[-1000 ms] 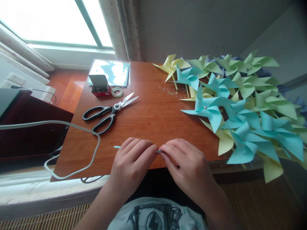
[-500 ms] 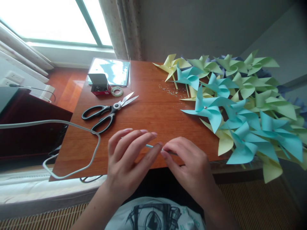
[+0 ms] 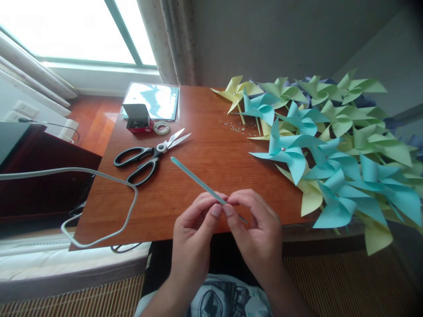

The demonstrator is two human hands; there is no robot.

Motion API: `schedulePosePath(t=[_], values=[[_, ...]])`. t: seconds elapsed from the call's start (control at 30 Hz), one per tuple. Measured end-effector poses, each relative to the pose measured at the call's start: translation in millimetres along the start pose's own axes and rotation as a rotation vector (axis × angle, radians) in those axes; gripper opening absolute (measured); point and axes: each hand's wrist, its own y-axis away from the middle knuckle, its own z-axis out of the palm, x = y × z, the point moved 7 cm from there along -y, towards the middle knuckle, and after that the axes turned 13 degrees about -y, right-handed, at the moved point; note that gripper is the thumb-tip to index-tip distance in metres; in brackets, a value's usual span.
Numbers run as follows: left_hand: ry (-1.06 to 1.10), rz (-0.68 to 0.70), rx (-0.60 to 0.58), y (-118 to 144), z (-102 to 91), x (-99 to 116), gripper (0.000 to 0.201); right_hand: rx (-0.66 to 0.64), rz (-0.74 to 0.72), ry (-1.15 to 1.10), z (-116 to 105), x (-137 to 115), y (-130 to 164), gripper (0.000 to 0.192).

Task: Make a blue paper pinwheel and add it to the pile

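Both my hands pinch a thin light-blue rolled paper stick (image 3: pixel 194 179) above the near edge of a wooden table (image 3: pixel 205 145). My left hand (image 3: pixel 195 229) and my right hand (image 3: pixel 256 229) meet fingertip to fingertip at the stick's near end. The stick slants up and away to the left, its far tip near the scissors. A short dark end pokes out past my right thumb.
Black-handled scissors (image 3: pixel 150 156) lie open at the left. Behind them are a small red box (image 3: pixel 139 118), a tape roll (image 3: pixel 161 127) and a plastic sleeve (image 3: pixel 153 100). A heap of blue, green and yellow paper pinwheels (image 3: pixel 327 145) covers the right side. A white cable (image 3: pixel 99 189) loops over the left edge.
The stick lay flat under my fingers along the table edge; now both hands have lifted it and turned it so it points away to the upper left.
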Motion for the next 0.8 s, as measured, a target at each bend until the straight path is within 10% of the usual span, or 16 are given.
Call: schedulePosePath(t=[0.43, 0.8], values=[[-0.085, 0.070, 0.023, -3, -16.1, 2, 0.008, -0.090, 0.190, -0.184, 8, 12, -11, 0.008], [0.039, 0.058, 0.184, -26, -48.8, 16, 0.009, -0.261, 0.005, -0.012, 32, 2, -59, 0.014]])
